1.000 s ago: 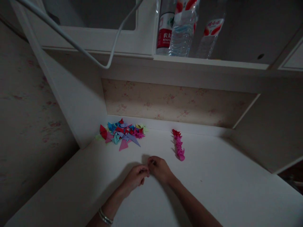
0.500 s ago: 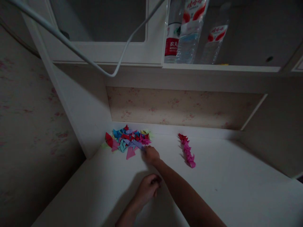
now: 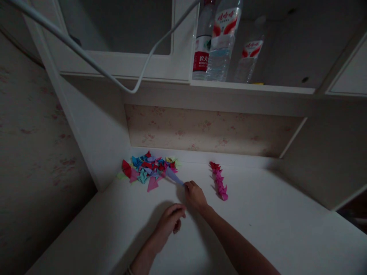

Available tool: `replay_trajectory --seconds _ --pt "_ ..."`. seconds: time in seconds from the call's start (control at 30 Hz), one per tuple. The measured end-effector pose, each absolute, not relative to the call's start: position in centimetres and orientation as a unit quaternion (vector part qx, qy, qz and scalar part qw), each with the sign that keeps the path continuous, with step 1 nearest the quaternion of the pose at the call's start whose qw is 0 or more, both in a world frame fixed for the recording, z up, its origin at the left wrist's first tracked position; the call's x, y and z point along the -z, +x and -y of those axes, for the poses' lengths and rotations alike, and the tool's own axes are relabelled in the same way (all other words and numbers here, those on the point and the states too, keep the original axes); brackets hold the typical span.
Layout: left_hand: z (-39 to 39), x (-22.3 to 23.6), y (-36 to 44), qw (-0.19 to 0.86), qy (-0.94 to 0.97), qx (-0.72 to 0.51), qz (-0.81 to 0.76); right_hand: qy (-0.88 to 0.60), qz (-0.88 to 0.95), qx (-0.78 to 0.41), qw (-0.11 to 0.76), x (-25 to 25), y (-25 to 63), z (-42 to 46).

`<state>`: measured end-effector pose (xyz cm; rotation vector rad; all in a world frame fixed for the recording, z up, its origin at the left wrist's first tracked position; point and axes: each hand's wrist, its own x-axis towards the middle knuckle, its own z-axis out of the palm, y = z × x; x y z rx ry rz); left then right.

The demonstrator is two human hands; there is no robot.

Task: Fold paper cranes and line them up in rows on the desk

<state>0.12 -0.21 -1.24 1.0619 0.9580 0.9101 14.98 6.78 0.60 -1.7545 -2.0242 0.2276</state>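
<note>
My right hand (image 3: 195,194) pinches the near end of a lavender piece of folded paper (image 3: 173,176). The paper's far end points back towards a pile of colourful folded paper pieces (image 3: 146,168) at the left rear of the table. Pink, red, blue, teal and yellow pieces lie jumbled in that pile. Lower and to the left, my left hand (image 3: 170,218) hovers over the table with its fingers curved and apart, nothing visible in it. To the right of my right hand lies a row of red and pink folded paper pieces (image 3: 219,181).
The white table (image 3: 258,236) runs under a cabinet. Plastic bottles (image 3: 223,42) stand on the cabinet's open shelf. A pale cable (image 3: 133,91) hangs across the upper left. White side panels (image 3: 94,130) and a flowered wall (image 3: 183,128) bound the space.
My right hand has drawn back towards me and to the right, pulling the lavender paper away from the pile. My left hand has shifted slightly left and its fingers have spread. The view has swung slightly right.
</note>
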Motion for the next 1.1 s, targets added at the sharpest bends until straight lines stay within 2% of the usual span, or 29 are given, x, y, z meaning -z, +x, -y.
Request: replay_trajectory --seconds 0.13,0.27,0.4,0.57,0.83,1.1 --pt "0.2 -0.1 -0.4 0.725 0.369 -0.418 -0.405 -0.623 0.728 -0.094 0.269 0.1 18.2 -1.7" --pt "0.3 -1.2 -0.7 0.769 0.316 -0.397 -0.389 -0.560 0.721 -0.136 0.385 1.3 20.6 2.9" --pt "0.6 -1.3 -0.6 0.763 0.325 -0.383 -0.406 -0.507 0.717 -0.175 0.444 1.9 21.7 4.8" --pt "1.1 -0.4 -0.3 0.731 0.355 -0.422 -0.401 -0.480 0.683 -0.252 0.490 2.4 22.2 4.4" --pt "1.0 0.7 0.0 0.692 0.440 -0.409 -0.400 -0.525 0.567 -0.397 0.495 2.6 22.0 4.2" --pt "1.3 0.7 0.0 0.676 0.490 -0.363 -0.414 -0.538 0.555 -0.403 0.490 2.4 22.1 4.2"
